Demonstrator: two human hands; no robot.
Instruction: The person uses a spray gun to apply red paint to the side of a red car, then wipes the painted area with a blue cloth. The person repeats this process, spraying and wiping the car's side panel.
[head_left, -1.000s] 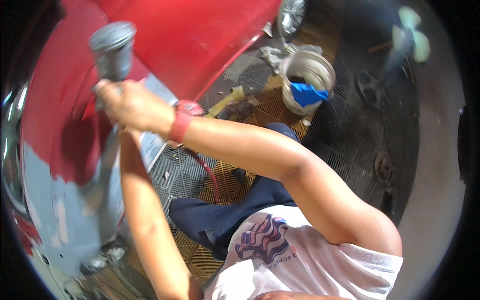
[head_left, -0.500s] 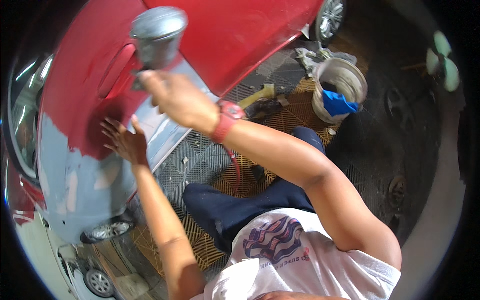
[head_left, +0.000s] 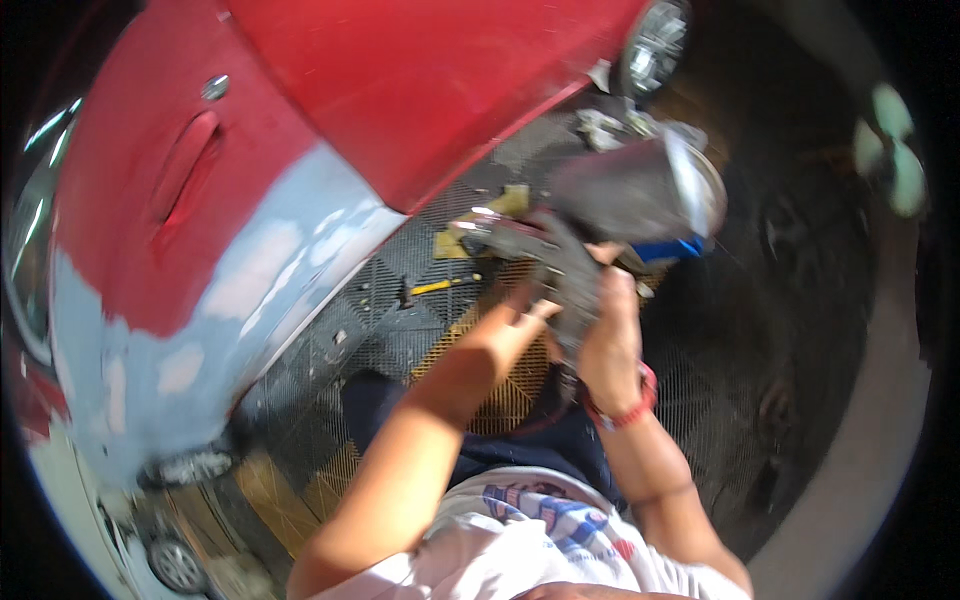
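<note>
My right hand grips a dark metal spray gun with its large cup tilted toward the upper right, above a bucket with a blue item in it. My left hand is at the gun's lower left side, partly hidden and blurred; I cannot tell how its fingers sit. To the left is a red car with a patchy door panel: red paint round the handle, grey-blue filler or primer below.
A yellow-handled tool and scraps lie on grid floor mats. A car wheel is at the top, a pale-bladed fan at right, another wheel at lower left.
My right hand has swung the spray gun from over the door panel rightward to above the bucket, tilting its cup. My left hand has left the panel and moved beside the gun.
</note>
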